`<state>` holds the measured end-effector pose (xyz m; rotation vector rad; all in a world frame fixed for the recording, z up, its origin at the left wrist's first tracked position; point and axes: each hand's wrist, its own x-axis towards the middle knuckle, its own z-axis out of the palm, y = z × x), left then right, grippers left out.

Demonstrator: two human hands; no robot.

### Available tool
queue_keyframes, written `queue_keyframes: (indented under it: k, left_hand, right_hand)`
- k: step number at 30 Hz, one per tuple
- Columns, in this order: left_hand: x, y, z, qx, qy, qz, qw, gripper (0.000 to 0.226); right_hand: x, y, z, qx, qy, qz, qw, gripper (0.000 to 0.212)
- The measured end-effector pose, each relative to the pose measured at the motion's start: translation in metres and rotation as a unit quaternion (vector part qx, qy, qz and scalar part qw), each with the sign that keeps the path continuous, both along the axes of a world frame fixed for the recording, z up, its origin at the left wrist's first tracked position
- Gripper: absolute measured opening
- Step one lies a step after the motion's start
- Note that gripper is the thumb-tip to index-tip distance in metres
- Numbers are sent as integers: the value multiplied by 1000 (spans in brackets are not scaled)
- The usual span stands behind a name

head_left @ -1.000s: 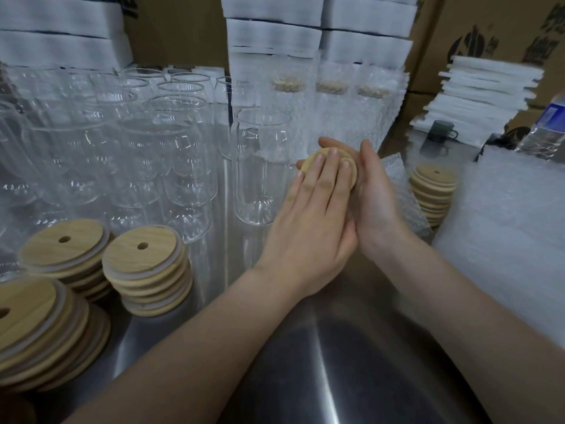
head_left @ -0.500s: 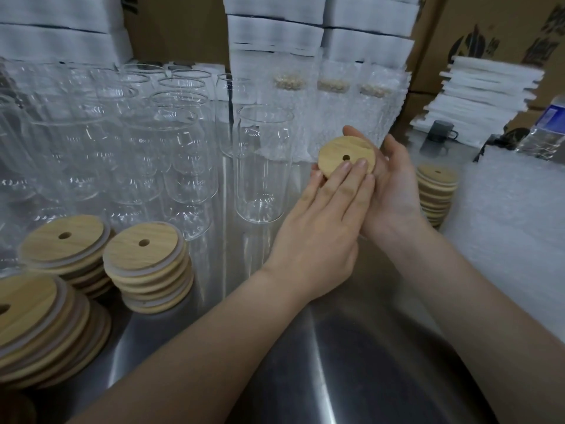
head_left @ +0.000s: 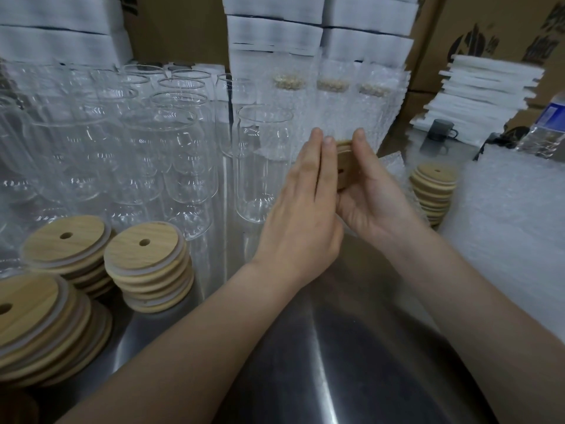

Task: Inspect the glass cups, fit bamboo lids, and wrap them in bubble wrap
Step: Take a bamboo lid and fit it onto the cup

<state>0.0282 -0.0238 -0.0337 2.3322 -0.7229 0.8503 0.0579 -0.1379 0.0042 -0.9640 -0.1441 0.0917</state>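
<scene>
The right hand [head_left: 377, 197] gripped a round pale bamboo lid [head_left: 343, 160] on edge while the left hand [head_left: 302, 215], fingers straight, pressed flat against it.

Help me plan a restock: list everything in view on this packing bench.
bamboo lid: one, tan, held edge-on between both hands
lid stacks: at least four, tan; three front left, one right of the hands
glass cups: many, clear, back left
bubble-wrapped cups: three discernible, lidded, back centre
bubble wrap: white pile, right
foam sheets: white stacks, back and right
cardboard boxes: brown, behind
water bottle: one, clear, right edge
mug: one, dark grey, back right
table: steel, underneath
left hand: flat fingers against the lid
right hand: holds the lid
</scene>
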Motion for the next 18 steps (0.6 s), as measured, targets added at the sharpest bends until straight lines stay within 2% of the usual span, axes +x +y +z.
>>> queue_keyframes:
  k: [2,5,9,12,18]
  left_hand:
    - [1,1,0,8,-1,0,1000,74]
    - [1,0,0,24,-11,10,1000,70]
    - [0,-3,-4,88,-48,63,993,73]
    - [0,-6,-6,117,-44,93,988,78]
    - [-5,-9,-5,152,-24,64,986,82]
  right_hand:
    - [0,1,-2,-37,-1,-4,999,65]
    - [0,1,-3,-61,14,-3,998,60]
    - [-1,0,-2,-42,15,5,999,51]
    - [-3,1,0,-18,9,4,1000,46]
    - [-4,0,0,0,18,11,1000,45]
